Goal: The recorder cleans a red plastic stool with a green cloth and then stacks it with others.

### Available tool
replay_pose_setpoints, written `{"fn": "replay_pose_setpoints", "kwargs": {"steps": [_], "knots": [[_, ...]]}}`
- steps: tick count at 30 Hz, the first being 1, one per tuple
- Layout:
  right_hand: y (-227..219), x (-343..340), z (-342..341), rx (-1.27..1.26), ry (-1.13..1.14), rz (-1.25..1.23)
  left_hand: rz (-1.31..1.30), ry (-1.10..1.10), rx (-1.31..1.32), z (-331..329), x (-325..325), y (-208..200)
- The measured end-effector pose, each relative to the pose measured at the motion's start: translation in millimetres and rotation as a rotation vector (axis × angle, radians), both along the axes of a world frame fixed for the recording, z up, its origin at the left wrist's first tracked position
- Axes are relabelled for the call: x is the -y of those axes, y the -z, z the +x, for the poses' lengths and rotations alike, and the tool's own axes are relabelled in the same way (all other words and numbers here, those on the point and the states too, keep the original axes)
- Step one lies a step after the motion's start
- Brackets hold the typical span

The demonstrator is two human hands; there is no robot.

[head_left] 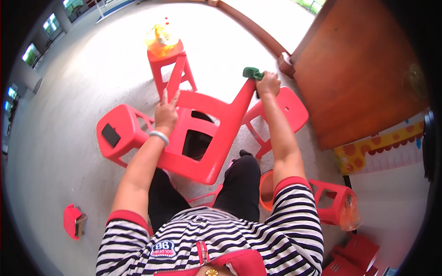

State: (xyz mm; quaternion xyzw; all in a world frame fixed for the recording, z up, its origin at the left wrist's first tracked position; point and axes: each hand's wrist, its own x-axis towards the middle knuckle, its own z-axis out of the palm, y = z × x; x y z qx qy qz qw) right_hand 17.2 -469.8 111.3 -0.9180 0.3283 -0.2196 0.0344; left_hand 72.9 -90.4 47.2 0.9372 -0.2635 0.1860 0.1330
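1. Lighting: v. bright overall, prob. daylight; strongest at far right, past the dark reddish-brown sill (pixel 253 30), where the opening is blown out.
2. Glare: far part of pale smooth floor (pixel 119 50) near-white, detail lost; clear plastic bag w/ yellow-orange contents (pixel 162 42) also overexp.
3. Shadows: soft, faint; near right corner dimmer.
4. Colour: held red plastic seat w/ cut-out openings (pixel 224 142) reads vivid, evenly lit.
5. Distortion: heavy fisheye; sill bends, black vignette all round.
6. Focus: small green-lit windows (pixel 50 24), far left, soft.
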Motion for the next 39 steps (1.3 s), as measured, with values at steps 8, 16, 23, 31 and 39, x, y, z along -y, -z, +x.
{"fn": "replay_pose_setpoints", "kwargs": {"steps": [8,16,23,31,39], "knots": [[12,-51,-39,0.023,-0.181,0.126,0.005,-0.077,-0.041,-5,-7,-9],[-5,-26,0,-0.003,-0.122,-0.032,0.028,-0.069,-0.086,-3,-1,-6],[15,-24,23,0.129,0.116,0.193,0.054,-0.119,-0.096,-7,6,-5],[30,-94,-50,0.188,-0.105,0.18,0.014,-0.165,-0.122,-9,7,-12],[22,-120,-93,0.22,-0.312,0.198,0.043,-0.14,-0.133,-6,9,-14]]}}
